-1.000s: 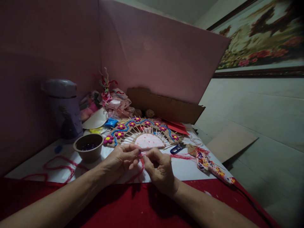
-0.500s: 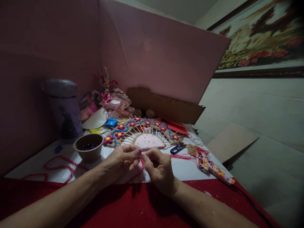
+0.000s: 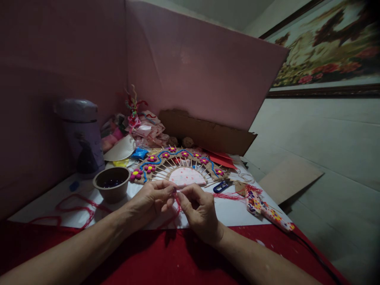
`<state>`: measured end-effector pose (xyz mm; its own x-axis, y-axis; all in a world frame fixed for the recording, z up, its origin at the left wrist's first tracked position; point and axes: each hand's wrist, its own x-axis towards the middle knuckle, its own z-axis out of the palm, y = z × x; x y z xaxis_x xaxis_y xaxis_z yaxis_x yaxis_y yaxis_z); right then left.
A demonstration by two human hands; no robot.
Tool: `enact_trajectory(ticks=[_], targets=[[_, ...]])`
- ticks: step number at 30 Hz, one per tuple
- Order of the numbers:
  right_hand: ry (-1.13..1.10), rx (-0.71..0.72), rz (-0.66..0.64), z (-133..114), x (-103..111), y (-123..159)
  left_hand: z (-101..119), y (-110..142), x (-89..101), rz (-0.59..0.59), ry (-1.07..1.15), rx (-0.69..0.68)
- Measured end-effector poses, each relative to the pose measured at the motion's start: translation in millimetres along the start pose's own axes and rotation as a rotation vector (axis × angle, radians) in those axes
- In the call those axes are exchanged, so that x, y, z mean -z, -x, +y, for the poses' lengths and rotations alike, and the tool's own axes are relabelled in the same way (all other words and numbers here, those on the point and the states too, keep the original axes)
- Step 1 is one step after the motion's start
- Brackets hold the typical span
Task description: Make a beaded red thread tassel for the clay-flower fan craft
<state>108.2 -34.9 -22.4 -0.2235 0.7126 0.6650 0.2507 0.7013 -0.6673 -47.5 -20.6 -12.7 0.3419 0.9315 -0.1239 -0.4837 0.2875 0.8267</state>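
Two hands are working close together in front of you, low over the near part of the white sheet (image 3: 228, 215). Your left hand (image 3: 152, 200) is pinching red yarn (image 3: 178, 205) between thumb and forefinger, with the other fingers curling loosely; a small dark bit is showing at those fingertips, too small to make out. Your right hand (image 3: 202, 215) is closing thumb and forefinger on the same yarn, just beside the left fingertips. The yarn is hanging down between your hands toward the sheet's front edge.

More red strands (image 3: 90, 213) are winding across the sheet at your left, and a red bundle (image 3: 227, 196) is stretching away at your right; you cannot tell whether either is joining the piece you are holding.

Just beyond your fingers, a woven arch (image 3: 158, 161) is lying on the sheet, carrying pink-and-yellow flowers and a wavy blue line, with a dotted half-round (image 3: 187, 176) sitting at its centre. Near your left forearm, a brown bowl (image 3: 114, 194) is holding dark, shiny bits. Blue snips (image 3: 221, 186) are lying right of the arch, and a flower-patterned tool (image 3: 268, 209) is resting farther right, trailing a black cord (image 3: 314, 253). Red cloth (image 3: 178, 261) is covering the table's near side.
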Motion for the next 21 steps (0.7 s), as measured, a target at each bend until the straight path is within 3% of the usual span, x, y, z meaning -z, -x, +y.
enact_trajectory(ticks=[8, 21], targets=[[0.041, -0.015, -0.048, -0.2, 0.1, -0.6, 5.4, 2.0, -4.6, 0.060, 0.038, 0.028], [0.111, -0.013, 0.017, 1.6, -1.0, -1.8, 9.6, 1.8, -2.9, 0.118, 0.041, -0.020]])
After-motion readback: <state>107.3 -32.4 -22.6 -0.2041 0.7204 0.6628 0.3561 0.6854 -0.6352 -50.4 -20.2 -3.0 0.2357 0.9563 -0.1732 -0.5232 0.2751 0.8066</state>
